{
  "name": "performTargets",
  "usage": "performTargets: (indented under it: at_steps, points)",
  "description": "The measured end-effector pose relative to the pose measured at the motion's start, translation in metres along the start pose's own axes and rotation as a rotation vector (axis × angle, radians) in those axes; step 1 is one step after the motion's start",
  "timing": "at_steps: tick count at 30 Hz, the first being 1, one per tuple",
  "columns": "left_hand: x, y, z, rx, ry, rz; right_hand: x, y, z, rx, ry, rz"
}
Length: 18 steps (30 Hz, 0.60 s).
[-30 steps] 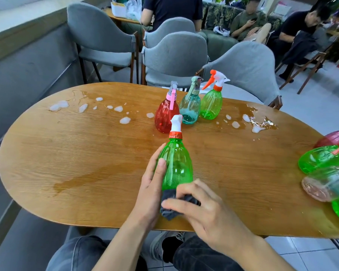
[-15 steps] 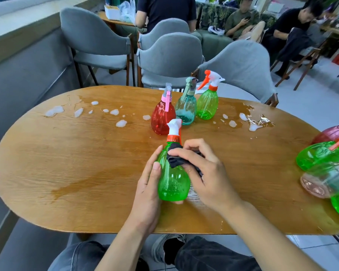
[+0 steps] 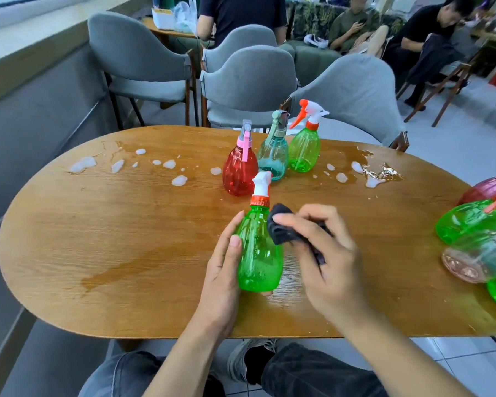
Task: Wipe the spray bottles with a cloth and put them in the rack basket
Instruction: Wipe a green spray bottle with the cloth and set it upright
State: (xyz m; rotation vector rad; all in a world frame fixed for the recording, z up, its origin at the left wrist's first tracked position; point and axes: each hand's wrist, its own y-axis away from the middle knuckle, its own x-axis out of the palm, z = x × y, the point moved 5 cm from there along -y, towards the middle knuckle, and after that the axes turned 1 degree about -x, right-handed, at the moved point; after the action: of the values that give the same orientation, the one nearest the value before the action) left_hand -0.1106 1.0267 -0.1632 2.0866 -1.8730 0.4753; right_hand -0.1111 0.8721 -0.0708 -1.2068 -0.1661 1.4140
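Spanning the view, the wooden counter (image 3: 126, 239) carries foam blobs and wet streaks. Near its front edge stands the green spray bottle (image 3: 258, 253), right between both hands! The left hand (image 3: 222, 282) wraps its left side, thumb up along the body. The right hand (image 3: 324, 253) pinches a dark cloth (image 3: 281, 224) against the bottle's upper right shoulder. Behind it stand a red bottle (image 3: 239, 171), a teal bottle (image 3: 273, 159) and another green bottle (image 3: 304, 150).
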Motion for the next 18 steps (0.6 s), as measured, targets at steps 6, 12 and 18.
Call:
performTargets:
  at_steps: [6, 12, 18]
  points:
    - [-0.005, -0.005, 0.008, 0.001, -0.001, -0.025, 0.035, -0.033, -0.012, 0.029, 0.120, 0.254]
    - [-0.002, -0.002, 0.006, 0.034, -0.103, 0.018, 0.025, 0.012, 0.005, -0.098, 0.195, 0.325]
    - [0.005, 0.003, -0.003, -0.001, -0.077, 0.077, 0.022, 0.041, 0.022, -0.242, 0.239, 0.508]
